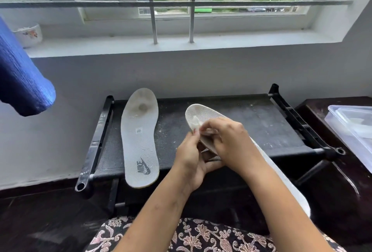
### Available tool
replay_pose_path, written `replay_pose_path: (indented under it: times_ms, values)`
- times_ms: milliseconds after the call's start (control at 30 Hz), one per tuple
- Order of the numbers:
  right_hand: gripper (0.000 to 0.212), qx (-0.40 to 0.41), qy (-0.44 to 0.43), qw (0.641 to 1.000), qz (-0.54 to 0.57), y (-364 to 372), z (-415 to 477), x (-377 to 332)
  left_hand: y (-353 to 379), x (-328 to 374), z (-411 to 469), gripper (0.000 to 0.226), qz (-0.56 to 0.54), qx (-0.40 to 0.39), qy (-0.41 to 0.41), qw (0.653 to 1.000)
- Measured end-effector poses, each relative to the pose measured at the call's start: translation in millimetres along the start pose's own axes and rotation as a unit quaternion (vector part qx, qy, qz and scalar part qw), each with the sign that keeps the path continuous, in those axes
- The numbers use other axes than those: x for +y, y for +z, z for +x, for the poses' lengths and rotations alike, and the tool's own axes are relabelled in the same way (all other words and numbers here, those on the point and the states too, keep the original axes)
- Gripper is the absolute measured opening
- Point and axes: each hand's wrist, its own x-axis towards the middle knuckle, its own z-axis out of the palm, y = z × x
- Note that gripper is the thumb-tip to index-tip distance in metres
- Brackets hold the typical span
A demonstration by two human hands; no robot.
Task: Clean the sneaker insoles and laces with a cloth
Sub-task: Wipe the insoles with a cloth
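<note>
Head cam: I see both hands over the black rack (261, 122). L hand (191, 157) grips the held insole (203, 111) from below, its toe end pointing away. R hand (231, 141) pinches a small white cloth (195, 123) against its top. The other insole (141, 137) lies flat on the rack to the left, logo up, w/ grey stains near the toe.

Gripping held insole (203, 111) from below w/ L hand (191, 157), toe end pointing up & away. Pinching small white cloth (196, 123) w/ R hand (228, 138), pressed on insole nr toe. On black rack (251, 122): 2nd insole (141, 137) flat, logo side up, heel nearest, left of hands, not touching. Far R: clear plastic box (351, 125). L edge: blue roll (22, 78); painted bowl (30, 34) on sill.
</note>
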Motion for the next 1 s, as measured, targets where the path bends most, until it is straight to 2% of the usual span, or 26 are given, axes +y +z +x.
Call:
replay_pose_path:
  times_ms: [100, 200, 400, 567, 700, 767, 867, 1000]
  values:
    - [0.028, 0.032, 0.036, 0.998, -0.036, -4, -2, 6, 0, 6, 0, 0.035, -0.023, 0.012, 0.015, 1.000]
    - [0.035, 0.044, 0.031, 0.998, -0.027, -3, -3, 5, 1, 9, 1, 0.035, -0.024, 0.019, 0.027, 0.999]
    - [0.023, -0.036, -0.027, 0.998, 0.036, 10, -1, -10, -4, 7, 3, 0.041, -0.017, 0.037, 0.038, 0.998]
    - [0.024, -0.082, -0.018, 0.996, -0.007, 1, -1, -5, -13, 13, 7, 0.042, -0.023, 0.056, 0.053, 0.997]
    - [0.021, -0.023, 0.039, 0.998, -0.040, -5, -1, 4, -9, 15, 4, 0.045, -0.040, 0.071, 0.026, 0.996]
    - [0.028, -0.004, 0.046, 0.998, -0.035, -4, -2, 3, -6, 13, 4, 0.046, -0.038, 0.067, 0.021, 0.997]
    - [0.047, -0.033, 0.006, 0.999, -0.036, 4, -5, -5, -5, 9, 6, 0.048, -0.039, 0.071, 0.028, 0.996]
    - [0.034, -0.074, -0.061, 0.994, -0.050, 12, -7, -13, -13, 13, 11, 0.050, -0.058, 0.088, 0.053, 0.993]
